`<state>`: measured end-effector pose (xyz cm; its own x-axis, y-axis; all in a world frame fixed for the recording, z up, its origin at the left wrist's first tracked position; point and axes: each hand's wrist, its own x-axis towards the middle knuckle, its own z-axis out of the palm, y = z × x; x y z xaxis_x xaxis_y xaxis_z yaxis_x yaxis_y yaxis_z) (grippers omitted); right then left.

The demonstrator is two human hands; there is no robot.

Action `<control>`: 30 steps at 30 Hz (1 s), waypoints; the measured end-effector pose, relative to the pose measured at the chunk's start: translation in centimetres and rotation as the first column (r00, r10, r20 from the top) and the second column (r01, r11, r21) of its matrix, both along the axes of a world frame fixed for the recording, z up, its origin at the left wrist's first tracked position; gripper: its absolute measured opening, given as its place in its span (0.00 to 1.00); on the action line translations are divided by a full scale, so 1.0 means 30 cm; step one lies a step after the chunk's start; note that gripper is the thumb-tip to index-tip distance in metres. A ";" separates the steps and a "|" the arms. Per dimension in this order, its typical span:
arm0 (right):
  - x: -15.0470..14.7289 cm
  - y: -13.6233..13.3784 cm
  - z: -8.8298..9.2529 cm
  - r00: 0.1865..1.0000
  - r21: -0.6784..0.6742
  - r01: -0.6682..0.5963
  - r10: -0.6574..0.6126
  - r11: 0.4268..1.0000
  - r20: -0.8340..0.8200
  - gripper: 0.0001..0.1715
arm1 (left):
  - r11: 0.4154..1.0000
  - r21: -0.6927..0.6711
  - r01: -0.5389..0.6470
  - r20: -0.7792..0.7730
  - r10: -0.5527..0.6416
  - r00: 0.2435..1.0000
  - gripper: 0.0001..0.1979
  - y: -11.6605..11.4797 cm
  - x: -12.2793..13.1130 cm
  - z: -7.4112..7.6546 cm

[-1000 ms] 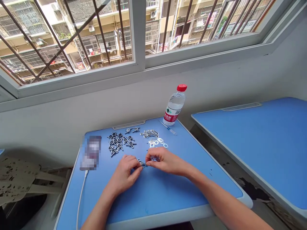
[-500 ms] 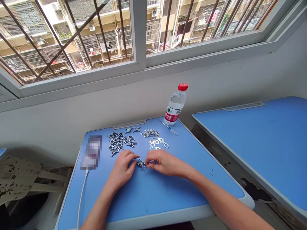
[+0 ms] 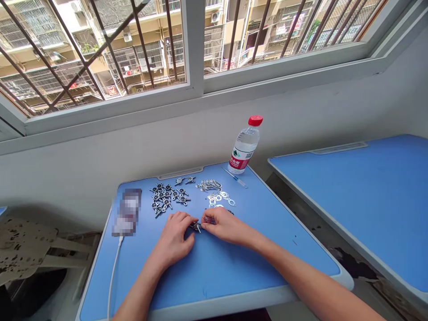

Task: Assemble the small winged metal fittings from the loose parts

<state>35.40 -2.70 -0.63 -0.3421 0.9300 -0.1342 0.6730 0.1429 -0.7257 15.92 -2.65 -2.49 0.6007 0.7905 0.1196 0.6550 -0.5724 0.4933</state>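
Note:
A small dark metal part [image 3: 197, 226] with a round body and a thin stem lies on the blue desk between my hands. My left hand [image 3: 177, 232] rests on the desk, its fingertips closed on the part's left side. From the right, my right hand [image 3: 224, 226] pinches near the same part. Inside its curled fingers shows a small clear, reddish-purple item [image 3: 209, 220], mostly hidden. Beyond my left hand lie several similar metal parts [image 3: 163, 196] in a cluster. Flat silver plates with holes [image 3: 229, 199] and a group of small silver link-shaped pieces [image 3: 210, 185] lie past my right hand.
A water bottle [image 3: 245, 145] with a red cap stands at the desk's back right, beside a thin blue-and-clear tool [image 3: 237, 180]. A blurred phone-like object [image 3: 127, 211] with a white cable [image 3: 114, 272] lies left. Another blue desk [image 3: 361, 191] stands to the right.
My left fingers have moved over the metal part and now touch it. My right hand has shifted slightly left and up. The thin flat piece seen below the part no longer shows there.

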 end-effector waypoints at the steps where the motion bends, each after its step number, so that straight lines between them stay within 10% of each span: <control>1: -0.002 0.001 -0.002 1.000 -0.005 0.014 -0.014 1.000 0.007 0.09 | 1.000 0.006 0.001 -0.012 -0.001 1.000 0.18 -0.002 0.002 0.003; 30: 0.001 -0.029 0.012 0.918 0.005 -0.111 0.101 0.994 0.383 0.08 | 0.994 0.092 0.060 -0.038 -0.056 0.998 0.06 0.004 0.009 -0.018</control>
<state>35.43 -3.58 -0.28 -0.3668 0.8960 -0.2502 0.8778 0.2443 -0.4122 16.18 -2.53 -3.04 0.6503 0.7407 0.1688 0.6353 -0.6521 0.4138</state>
